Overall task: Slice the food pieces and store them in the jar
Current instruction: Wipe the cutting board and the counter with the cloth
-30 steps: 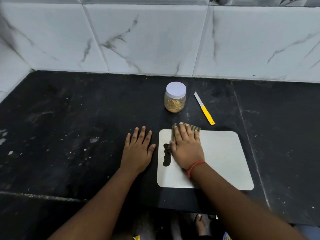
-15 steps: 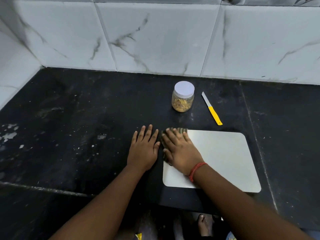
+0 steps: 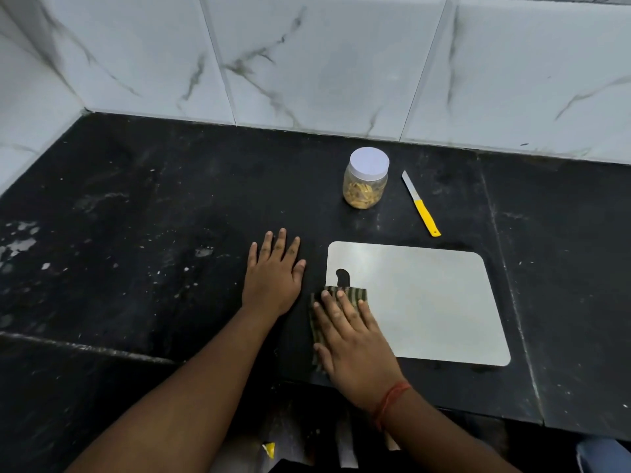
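Two bare hands are showing in the head view, both lying flat on a black tabletop point(image 3: 136, 233) backed by white marble-veined wall tiles point(image 3: 307, 63). The left hand point(image 3: 273, 278) is resting palm down with its fingers spread, its grip open and holding nothing, just left of a white cutting board point(image 3: 426, 302). The right hand point(image 3: 351, 339) is pressing flat on a dark striped cloth point(image 3: 355, 292), fingers extended rather than curled around it; the cloth is lying across the board's near-left corner, partly over its handle hole. A thin red thread point(image 3: 389, 401) is circling the right wrist. The jar point(image 3: 366, 179), closed with a white lid and holding yellowish food pieces point(image 3: 362, 196), is standing upright behind the board. A yellow-handled knife point(image 3: 420, 203) is lying just right of the jar, apart from it.
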Action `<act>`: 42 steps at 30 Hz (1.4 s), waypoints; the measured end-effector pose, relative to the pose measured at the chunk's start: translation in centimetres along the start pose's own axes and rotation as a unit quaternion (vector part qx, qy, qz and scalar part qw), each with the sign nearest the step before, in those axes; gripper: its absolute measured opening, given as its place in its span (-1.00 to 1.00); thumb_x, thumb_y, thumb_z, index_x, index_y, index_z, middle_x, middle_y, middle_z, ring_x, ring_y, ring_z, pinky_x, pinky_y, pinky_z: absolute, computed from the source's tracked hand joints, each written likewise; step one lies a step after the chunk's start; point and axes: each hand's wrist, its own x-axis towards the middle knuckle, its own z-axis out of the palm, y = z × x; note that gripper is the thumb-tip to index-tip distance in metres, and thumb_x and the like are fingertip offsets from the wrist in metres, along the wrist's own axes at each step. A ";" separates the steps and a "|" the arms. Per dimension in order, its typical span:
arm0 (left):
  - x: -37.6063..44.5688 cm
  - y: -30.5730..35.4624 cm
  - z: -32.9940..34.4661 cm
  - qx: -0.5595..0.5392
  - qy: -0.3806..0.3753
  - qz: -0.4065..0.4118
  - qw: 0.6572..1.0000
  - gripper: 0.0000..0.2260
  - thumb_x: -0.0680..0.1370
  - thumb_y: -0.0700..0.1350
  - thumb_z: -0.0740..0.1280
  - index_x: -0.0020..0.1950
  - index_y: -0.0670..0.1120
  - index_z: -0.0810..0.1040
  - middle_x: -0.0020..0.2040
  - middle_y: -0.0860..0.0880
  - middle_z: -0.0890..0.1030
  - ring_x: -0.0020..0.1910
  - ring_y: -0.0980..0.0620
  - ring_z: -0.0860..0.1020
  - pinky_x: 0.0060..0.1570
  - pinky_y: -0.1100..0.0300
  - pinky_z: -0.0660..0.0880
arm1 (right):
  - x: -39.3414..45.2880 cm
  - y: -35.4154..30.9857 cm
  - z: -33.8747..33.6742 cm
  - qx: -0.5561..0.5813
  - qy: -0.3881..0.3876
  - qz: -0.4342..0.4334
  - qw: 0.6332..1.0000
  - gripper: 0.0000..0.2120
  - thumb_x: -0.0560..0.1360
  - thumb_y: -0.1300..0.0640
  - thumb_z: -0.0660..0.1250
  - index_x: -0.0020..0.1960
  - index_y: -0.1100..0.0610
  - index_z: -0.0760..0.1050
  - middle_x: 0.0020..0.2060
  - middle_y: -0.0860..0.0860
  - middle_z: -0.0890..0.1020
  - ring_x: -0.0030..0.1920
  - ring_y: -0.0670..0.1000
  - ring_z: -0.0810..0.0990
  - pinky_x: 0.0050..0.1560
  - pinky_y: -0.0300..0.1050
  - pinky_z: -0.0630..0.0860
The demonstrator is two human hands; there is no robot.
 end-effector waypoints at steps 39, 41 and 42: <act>-2.2 8.9 1.4 -0.012 -0.010 0.079 0.997 -0.38 0.62 0.26 -0.18 0.64 0.04 0.08 0.65 -0.05 -0.01 0.63 -0.10 -0.09 0.57 -0.13 -0.14 | -3.6 19.2 -2.2 -0.050 -0.006 0.127 0.991 -0.42 0.58 -0.10 -0.09 0.58 0.02 0.01 0.57 0.02 0.01 0.56 0.07 0.01 0.53 0.10 0.02; -2.2 8.9 1.5 -0.013 -0.006 0.078 0.997 -0.39 0.62 0.25 -0.15 0.63 0.03 0.11 0.65 -0.05 0.01 0.63 -0.10 -0.07 0.57 -0.13 -0.12 | -3.3 19.3 -2.2 -0.042 0.007 0.190 0.981 -0.40 0.57 -0.10 -0.07 0.57 0.05 0.05 0.57 0.04 0.04 0.56 0.09 0.02 0.52 0.14 0.03; -2.2 8.9 1.5 -0.013 -0.006 0.079 0.997 -0.39 0.62 0.25 -0.14 0.63 0.03 0.12 0.65 -0.06 0.02 0.63 -0.09 -0.06 0.57 -0.13 -0.10 | -3.3 18.8 -1.9 -0.051 -0.003 0.149 0.987 -0.40 0.57 -0.10 -0.06 0.57 0.05 0.05 0.57 0.03 0.04 0.56 0.08 0.01 0.52 0.14 0.03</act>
